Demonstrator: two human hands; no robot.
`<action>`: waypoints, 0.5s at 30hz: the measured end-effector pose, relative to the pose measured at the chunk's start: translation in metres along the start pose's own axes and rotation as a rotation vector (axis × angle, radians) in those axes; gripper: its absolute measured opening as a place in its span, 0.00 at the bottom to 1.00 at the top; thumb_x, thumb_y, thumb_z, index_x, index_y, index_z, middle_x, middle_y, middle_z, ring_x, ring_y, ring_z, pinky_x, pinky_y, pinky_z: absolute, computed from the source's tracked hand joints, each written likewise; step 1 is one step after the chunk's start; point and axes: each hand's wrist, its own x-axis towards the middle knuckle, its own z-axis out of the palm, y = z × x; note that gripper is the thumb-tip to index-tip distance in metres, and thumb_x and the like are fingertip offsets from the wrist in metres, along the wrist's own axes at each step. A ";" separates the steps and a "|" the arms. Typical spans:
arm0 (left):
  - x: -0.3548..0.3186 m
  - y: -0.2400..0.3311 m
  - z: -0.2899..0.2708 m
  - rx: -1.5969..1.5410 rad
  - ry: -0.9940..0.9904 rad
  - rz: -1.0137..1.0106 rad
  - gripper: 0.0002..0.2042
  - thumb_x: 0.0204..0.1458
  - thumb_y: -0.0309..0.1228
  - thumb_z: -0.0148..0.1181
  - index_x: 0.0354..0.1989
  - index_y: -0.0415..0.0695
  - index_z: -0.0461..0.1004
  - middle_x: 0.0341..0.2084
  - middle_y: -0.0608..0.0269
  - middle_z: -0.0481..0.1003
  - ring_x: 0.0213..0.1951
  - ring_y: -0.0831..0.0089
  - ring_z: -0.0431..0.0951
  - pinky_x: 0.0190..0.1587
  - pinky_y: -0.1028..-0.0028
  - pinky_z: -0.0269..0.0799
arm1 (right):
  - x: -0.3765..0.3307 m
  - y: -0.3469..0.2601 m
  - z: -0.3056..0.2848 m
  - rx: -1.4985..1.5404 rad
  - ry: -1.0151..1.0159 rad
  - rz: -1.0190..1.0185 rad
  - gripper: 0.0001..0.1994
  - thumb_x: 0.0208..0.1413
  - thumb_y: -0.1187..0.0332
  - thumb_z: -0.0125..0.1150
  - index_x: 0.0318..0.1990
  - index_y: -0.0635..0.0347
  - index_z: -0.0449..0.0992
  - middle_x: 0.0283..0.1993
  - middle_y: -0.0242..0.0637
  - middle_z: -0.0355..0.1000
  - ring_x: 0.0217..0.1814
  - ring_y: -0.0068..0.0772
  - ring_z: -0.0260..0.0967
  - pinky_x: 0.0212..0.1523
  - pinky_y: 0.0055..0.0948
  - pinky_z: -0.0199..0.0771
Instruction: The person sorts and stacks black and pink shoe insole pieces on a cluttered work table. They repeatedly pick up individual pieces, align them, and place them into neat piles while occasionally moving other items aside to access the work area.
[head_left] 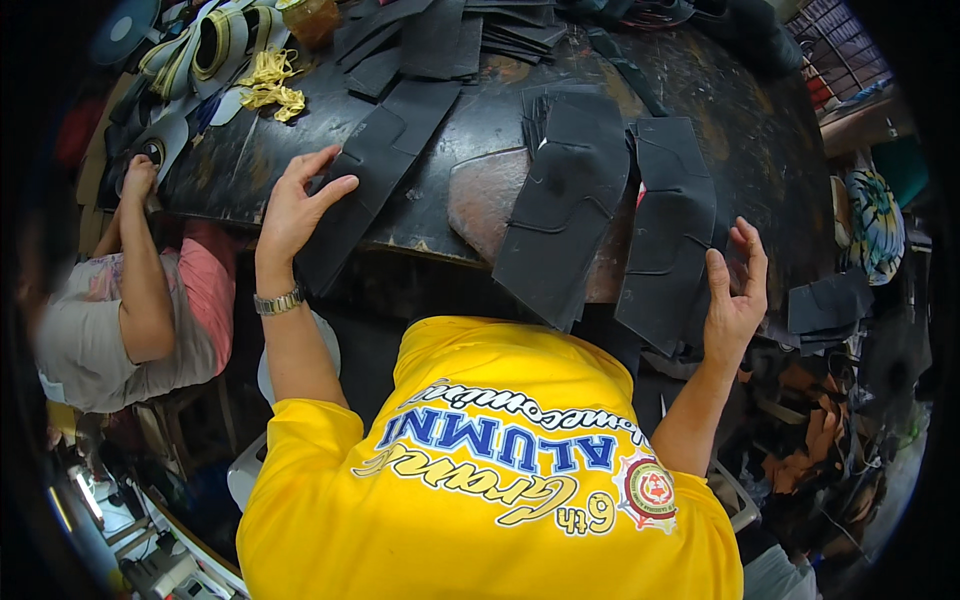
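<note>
My left hand [297, 205], with a metal watch at the wrist, is at the left edge of a long black sheet piece [365, 175], thumb and fingers apart. That piece slants over the table's front edge. My right hand [735, 285] is beside the right stack of black cut pieces [672, 210], its fingers apart and the thumb near the stack's edge; whether it touches cannot be made out. Between my hands, a fanned middle stack of black pieces [575, 165], with curved lines on its top piece, partly covers a brown slab [485, 195].
More black sheets [440, 40] are piled at the back of the dark table [770, 150]. Yellow ties [272, 85] and pale curved strips [215, 45] are at the far left. Another person [130, 290] sits on the left, one hand on a strip. Brown scraps [810, 430] are heaped at lower right.
</note>
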 end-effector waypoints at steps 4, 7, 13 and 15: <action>-0.011 0.031 0.006 0.062 0.041 0.116 0.26 0.53 0.30 0.66 0.63 0.43 0.71 0.58 0.57 0.70 0.62 0.66 0.69 0.65 0.68 0.60 | 0.001 0.000 0.002 -0.117 -0.026 -0.003 0.34 0.53 0.56 0.71 0.66 0.52 0.67 0.68 0.42 0.63 0.72 0.42 0.58 0.70 0.41 0.56; -0.016 0.056 0.016 0.083 0.228 0.285 0.28 0.50 0.33 0.69 0.60 0.40 0.72 0.55 0.52 0.72 0.60 0.62 0.71 0.63 0.68 0.63 | 0.000 0.000 0.006 -0.178 -0.044 0.065 0.41 0.49 0.50 0.73 0.69 0.51 0.62 0.71 0.45 0.59 0.75 0.47 0.54 0.72 0.44 0.52; -0.021 0.100 0.083 -0.253 -0.219 0.361 0.34 0.49 0.42 0.71 0.62 0.36 0.69 0.58 0.47 0.72 0.60 0.58 0.72 0.62 0.65 0.65 | 0.000 -0.003 0.013 -0.245 -0.167 0.255 0.48 0.45 0.44 0.71 0.73 0.45 0.54 0.75 0.48 0.54 0.76 0.52 0.52 0.72 0.46 0.54; -0.021 0.110 0.105 -0.030 -0.235 0.408 0.39 0.51 0.53 0.65 0.64 0.35 0.64 0.60 0.42 0.68 0.63 0.46 0.65 0.68 0.53 0.53 | 0.000 -0.004 0.016 -0.269 -0.159 0.232 0.48 0.45 0.43 0.70 0.73 0.43 0.54 0.75 0.48 0.53 0.76 0.53 0.52 0.72 0.46 0.54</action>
